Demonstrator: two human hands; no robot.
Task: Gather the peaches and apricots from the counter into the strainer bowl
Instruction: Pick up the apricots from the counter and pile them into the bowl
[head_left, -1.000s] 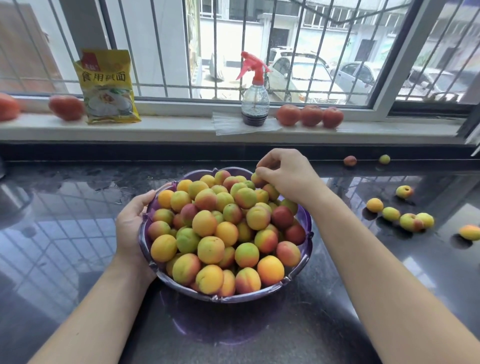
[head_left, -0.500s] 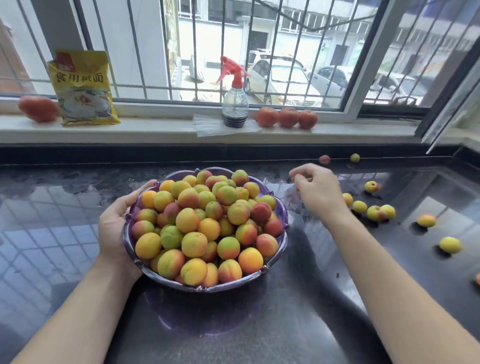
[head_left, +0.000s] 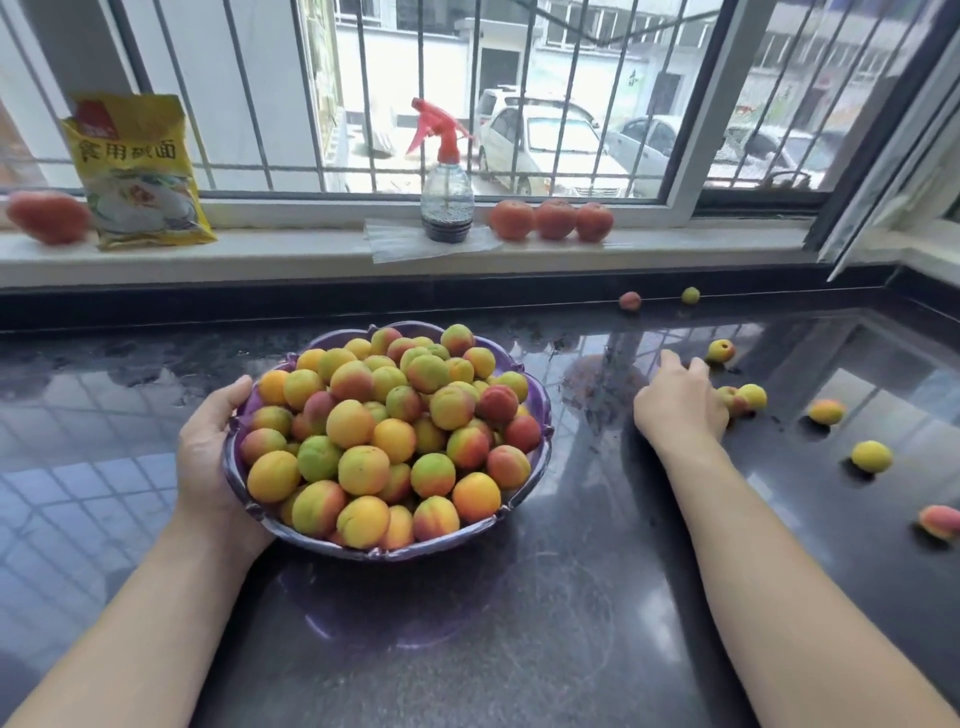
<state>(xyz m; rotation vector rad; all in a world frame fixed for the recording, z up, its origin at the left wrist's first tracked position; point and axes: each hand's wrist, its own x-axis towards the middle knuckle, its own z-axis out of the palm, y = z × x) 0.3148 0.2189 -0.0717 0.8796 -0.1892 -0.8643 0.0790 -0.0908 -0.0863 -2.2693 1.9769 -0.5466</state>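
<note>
since the earlier frame the right hand (head_left: 678, 402) has left the top of the fruit pile and reached out over the dark tabletop (head_left: 597, 597) toward the loose fruit at its right side; the left hand (head_left: 210, 452) has kept its place on the bowl.

on the windowsill (head_left: 285, 254) behind the tabletop's far edge lie a red tomato (head_left: 49, 215), a yellow packet (head_left: 136, 169) leaning on the window frame, a spray bottle (head_left: 445, 179) with a red trigger, and three tomatoes (head_left: 553, 219) in a row.

the left hand cups the left rim of the purple strainer bowl (head_left: 540, 410), thumb curled over the rim, palm against the outer wall. the bowl stands near the middle of the tabletop, heaped high with peaches and apricots (head_left: 387, 431).

the right hand lies palm down on the tabletop to the right of the bowl, well apart from it, fingers bent over a small cluster of fruit (head_left: 745, 397); two pieces show just past the knuckles, touching or nearly touching the hand. whether the fingers already grip any piece cannot be told, since the back of the hand hides them.

further right, loose fruit (head_left: 871, 456) is scattered toward the tabletop's right edge: one (head_left: 721, 351) just beyond the fingertips, two small ones (head_left: 629, 300) against the far edge, and others spaced along the right side, the last (head_left: 940, 522) at the right edge of the frame.
</note>
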